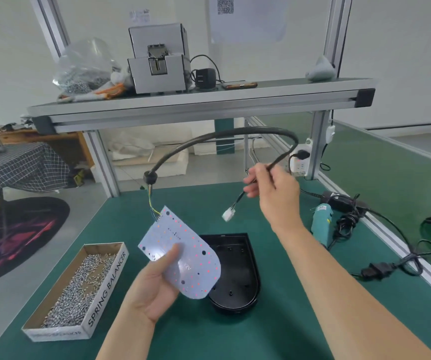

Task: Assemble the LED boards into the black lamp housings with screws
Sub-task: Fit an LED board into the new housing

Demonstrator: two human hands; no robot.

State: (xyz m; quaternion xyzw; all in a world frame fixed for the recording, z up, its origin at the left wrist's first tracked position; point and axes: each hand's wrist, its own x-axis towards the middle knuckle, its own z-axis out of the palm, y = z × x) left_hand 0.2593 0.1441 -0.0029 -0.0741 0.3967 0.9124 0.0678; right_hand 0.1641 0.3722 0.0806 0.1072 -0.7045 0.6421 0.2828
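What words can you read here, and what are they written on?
"SPRING BALANCER": on the long side of the cardboard screw box.
Too blurred or small to read: the print on that box's short end, the marks on the LED board, the teal tool label, and the wall papers with a QR code.

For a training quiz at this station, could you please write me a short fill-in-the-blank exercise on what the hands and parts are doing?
1. The left hand holds the LED ____.
2. The right hand pinches the black ____.
3. The housing lies on the table, open side facing ____.
4. The box marked SPRING BALANCER holds loose ____.

Missing words: board; cable; up; screws.
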